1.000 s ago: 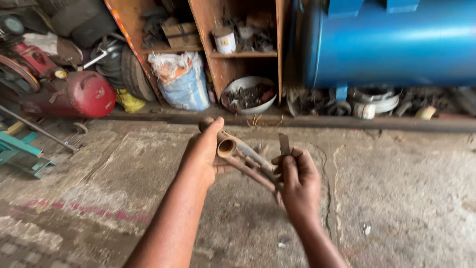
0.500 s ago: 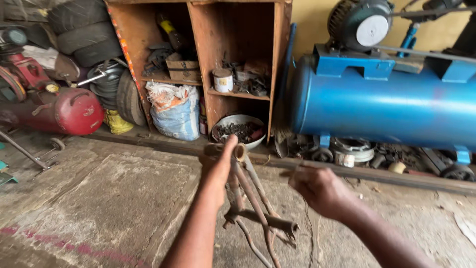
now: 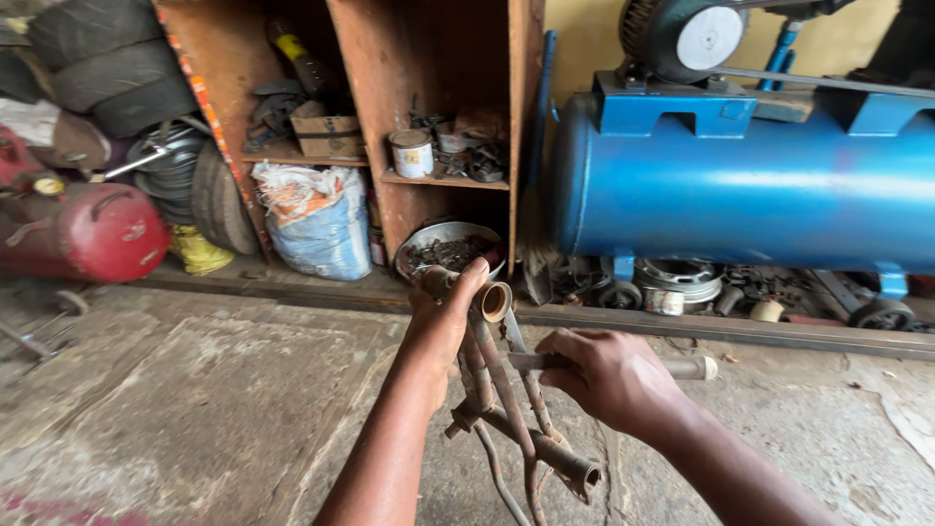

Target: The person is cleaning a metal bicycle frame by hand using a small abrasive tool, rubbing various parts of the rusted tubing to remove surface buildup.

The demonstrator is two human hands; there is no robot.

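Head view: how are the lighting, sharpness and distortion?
Head view: soft, even daylight, no hard shadows; mild sheen on the blue cylindrical compressor tank; left hand, right hand and rusty tubular metal frame are fairly sharp; wide-angle bending at the edges.

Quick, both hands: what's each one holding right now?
Left hand: closed on the rusty tube frame, near its top.
Right hand: closed on a grey rod.

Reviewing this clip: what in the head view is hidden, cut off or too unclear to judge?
- Rusty tube frame: its lower end runs off the bottom edge.
- Left hand: covers the frame's top junction, so that joint is hidden.
- Right hand: closes over a grey metal tool; its middle is hidden.
- Metal bowl: contents too small and dark to identify.
- Blue tank: cut off by the right edge.
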